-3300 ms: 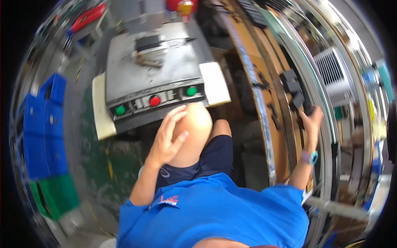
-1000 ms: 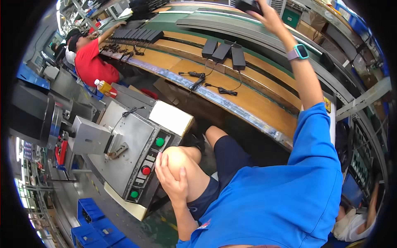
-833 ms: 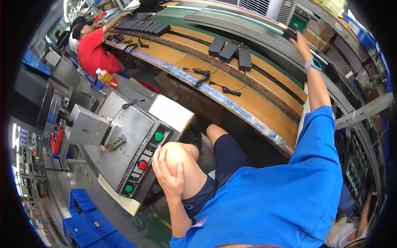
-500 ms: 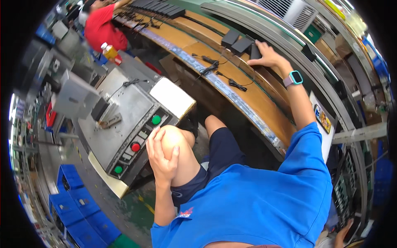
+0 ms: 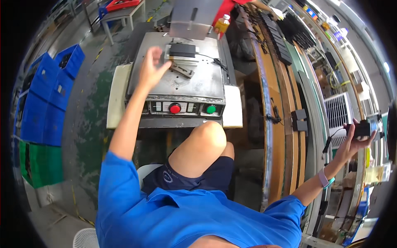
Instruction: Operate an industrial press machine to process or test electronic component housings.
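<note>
My left hand (image 5: pixel 152 71) hovers open over the metal plate of a press-like machine (image 5: pixel 136 80), its fingers apart and slightly blurred. Just right of it, a black power adapter (image 5: pixel 182 50) lies in a metal fixture, its cord (image 5: pixel 218 63) trailing right. A slotted metal block (image 5: pixel 182 70) sits in front of that adapter. Far out to the right, my right hand (image 5: pixel 351 142) grips another black power adapter (image 5: pixel 359 129), with a short cord (image 5: pixel 327 144) dangling from it. Two black adapters (image 5: pixel 299 120) rest on the wooden bench ledge between me and that hand.
The machine's front panel carries a red button (image 5: pixel 175 108) and a green button (image 5: pixel 211 109). A metal press head (image 5: pixel 192 20) stands over the plate's far side. Blue bins (image 5: pixel 41 111) are stacked at left. A bottle (image 5: pixel 222 25) and a red-clothed person (image 5: pixel 226 9) are beyond the machine.
My view has swung toward the machine. My left hand has left my knee and is over the plate. My right hand has moved from the bench adapters and holds one up at the right.
</note>
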